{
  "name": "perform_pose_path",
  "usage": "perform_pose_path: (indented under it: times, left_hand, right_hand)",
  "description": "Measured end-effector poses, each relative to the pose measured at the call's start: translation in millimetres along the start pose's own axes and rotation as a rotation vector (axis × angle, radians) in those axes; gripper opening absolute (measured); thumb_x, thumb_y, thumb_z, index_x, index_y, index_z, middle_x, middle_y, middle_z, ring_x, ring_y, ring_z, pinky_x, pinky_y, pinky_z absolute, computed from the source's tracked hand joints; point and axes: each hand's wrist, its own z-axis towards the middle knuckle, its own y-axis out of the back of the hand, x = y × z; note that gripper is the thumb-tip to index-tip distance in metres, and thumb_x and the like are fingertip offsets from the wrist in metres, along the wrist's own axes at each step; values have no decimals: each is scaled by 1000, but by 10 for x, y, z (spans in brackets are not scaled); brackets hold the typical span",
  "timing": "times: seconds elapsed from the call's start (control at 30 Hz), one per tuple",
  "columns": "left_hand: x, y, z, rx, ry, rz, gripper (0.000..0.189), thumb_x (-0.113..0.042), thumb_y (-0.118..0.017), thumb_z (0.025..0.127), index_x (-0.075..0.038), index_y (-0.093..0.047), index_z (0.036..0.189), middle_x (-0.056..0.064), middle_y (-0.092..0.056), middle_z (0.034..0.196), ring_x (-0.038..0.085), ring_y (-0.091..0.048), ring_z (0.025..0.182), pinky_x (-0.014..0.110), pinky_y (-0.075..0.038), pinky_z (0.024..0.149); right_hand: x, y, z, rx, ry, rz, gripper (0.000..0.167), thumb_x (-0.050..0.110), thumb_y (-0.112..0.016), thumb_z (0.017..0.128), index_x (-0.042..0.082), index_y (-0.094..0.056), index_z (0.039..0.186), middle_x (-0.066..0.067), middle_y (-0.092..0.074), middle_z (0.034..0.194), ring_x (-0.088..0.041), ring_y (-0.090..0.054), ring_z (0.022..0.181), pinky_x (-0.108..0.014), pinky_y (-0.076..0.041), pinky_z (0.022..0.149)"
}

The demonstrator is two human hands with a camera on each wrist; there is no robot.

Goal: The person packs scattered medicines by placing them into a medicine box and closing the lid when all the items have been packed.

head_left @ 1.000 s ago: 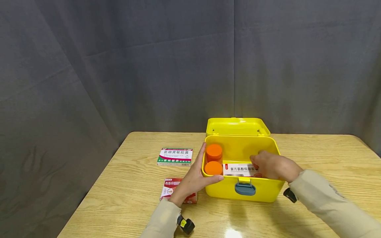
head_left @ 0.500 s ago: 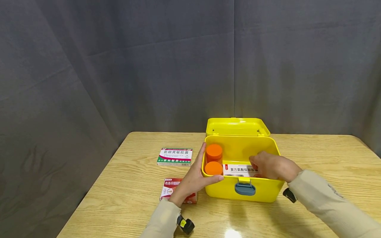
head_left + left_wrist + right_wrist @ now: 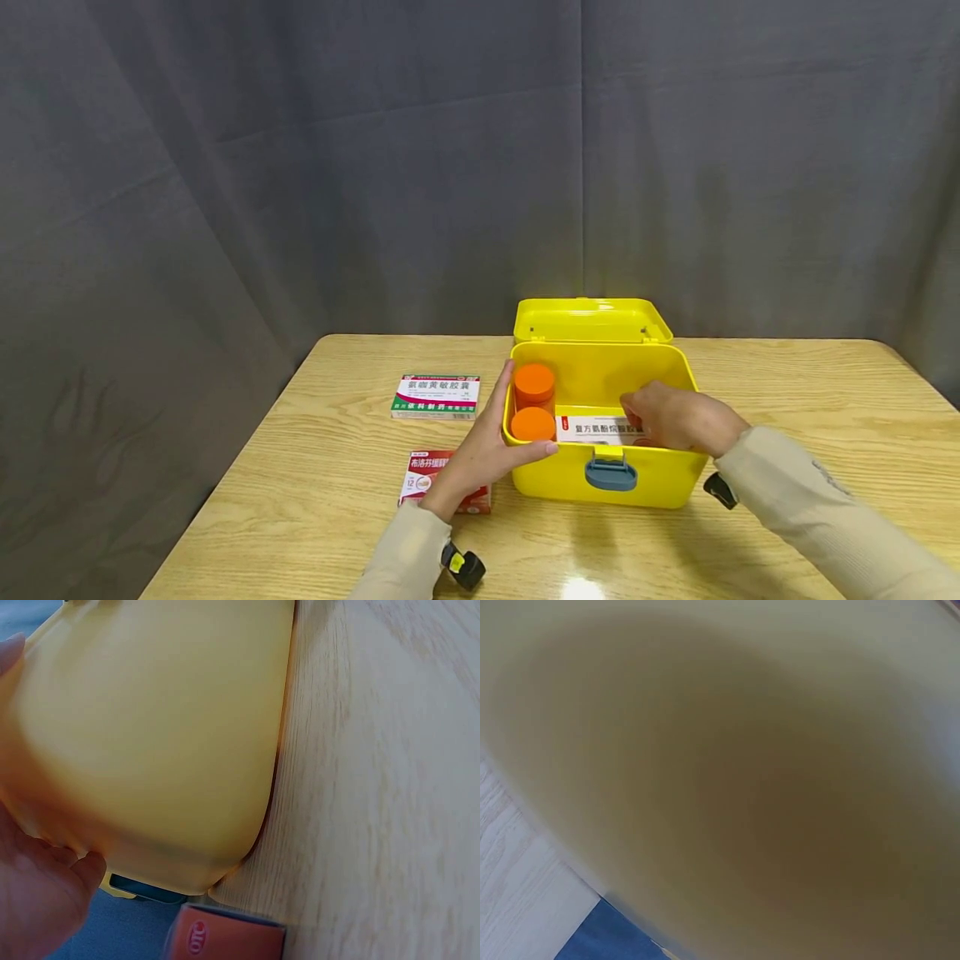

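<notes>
on the desk [image 3: 300,492], the red box [image 3: 420,477] is nearest, at 8 o'clock from the yellow box [image 3: 547,479], partly hidden behind the left wrist. the left hand [image 3: 480,454] grips the yellow box at its 9 o'clock end, thumb on the front. inside, the white box [image 3: 592,429] lies next to two orange tubs [image 3: 532,423] at 9 o'clock. the right hand [image 3: 678,417] reaches in at 3 o'clock, fingers bent by the white box; i cannot tell if it holds it. the green and white box [image 3: 435,396] lies outside at 9 o'clock. the lid [image 3: 592,318] is open at 12.
</notes>
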Motion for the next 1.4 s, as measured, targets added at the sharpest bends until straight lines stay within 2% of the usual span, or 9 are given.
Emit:
perform_pose_path:
  times: [0.17, 0.37, 0.63, 0.8, 0.93, 1.07, 1.13, 1.3, 1.4]
  left_hand:
    - [-7, 8, -8, 3, 8, 23, 108, -46, -76, 80, -32, 0, 156, -10, -14, 158, 17, -29, 138, 51, -26, 111]
    - [-19, 34, -10, 12, 14, 39, 107, -44, -75, 81, -32, 1, 156, -10, -13, 159, 16, -28, 139, 50, -24, 112]
    - [-65, 16, 5, 4, 34, 86, 109, -44, -76, 80, -33, 1, 156, -17, 1, 159, 17, -11, 145, 58, -17, 112]
    - [-122, 34, -12, -4, 49, 109, 111, -46, -78, 78, -30, 0, 157, -14, -1, 159, 20, -13, 145, 59, -17, 111]
    - [-140, 55, -17, -8, 53, 125, 112, -48, -78, 77, -27, -1, 157, -10, -2, 160, 22, -10, 145, 60, -16, 111]
    - [-124, 62, -15, -29, 75, 138, 109, -56, -72, 78, -27, -4, 157, -7, -2, 161, 22, -5, 146, 62, -13, 110]
    - [-128, 66, -12, -41, 80, 139, 106, -60, -69, 79, -27, -5, 157, -7, -4, 161, 22, -6, 146, 62, -12, 110]
    - [-176, 116, 6, -67, 33, 129, 99, -59, -65, 83, -26, -8, 157, -6, -12, 160, 19, -16, 144, 57, -18, 112]
    - [-209, 175, 3, -104, 30, 134, 95, -54, -66, 86, -25, -10, 157, -5, -15, 160, 18, -18, 144, 55, -20, 112]
  right_hand:
    - [4, 11, -14, 2, -4, -18, 26, 23, -76, 84, 13, -54, 93, -2, -50, 76, -17, -50, 70, -30, -44, 63]
    - [15, 9, -20, -20, 36, -20, 23, 20, -76, 85, 11, -56, 95, -1, -51, 77, -15, -50, 69, -29, -45, 63]
    - [-8, 8, -45, -59, 92, -59, 25, 18, -78, 82, 11, -60, 99, 0, -52, 79, -15, -49, 70, -29, -46, 67]
    - [-18, 4, -50, -114, 123, -102, 36, 22, -79, 82, 8, -62, 110, -2, -54, 88, -16, -50, 73, -30, -50, 70]
    - [-14, 6, -56, -184, 135, -72, 47, 26, -80, 81, 3, -61, 117, -7, -57, 97, -16, -50, 74, -31, -51, 71]
    - [-19, 10, -88, -258, 162, -6, 47, 23, -78, 83, -1, -60, 119, -14, -59, 107, -17, -52, 77, -33, -52, 73]
    - [-21, 11, -119, -302, 163, 25, 47, 21, -76, 85, -3, -58, 121, -16, -59, 113, -20, -55, 84, -36, -53, 78]
    - [-34, 10, -191, -471, 171, 74, 54, 23, -72, 87, -4, -53, 129, -23, -55, 127, -35, -56, 108, -50, -48, 92]
    - [-46, 6, -221, -564, 164, 115, 57, 24, -70, 89, -3, -49, 134, -24, -52, 131, -39, -54, 113, -55, -46, 94]
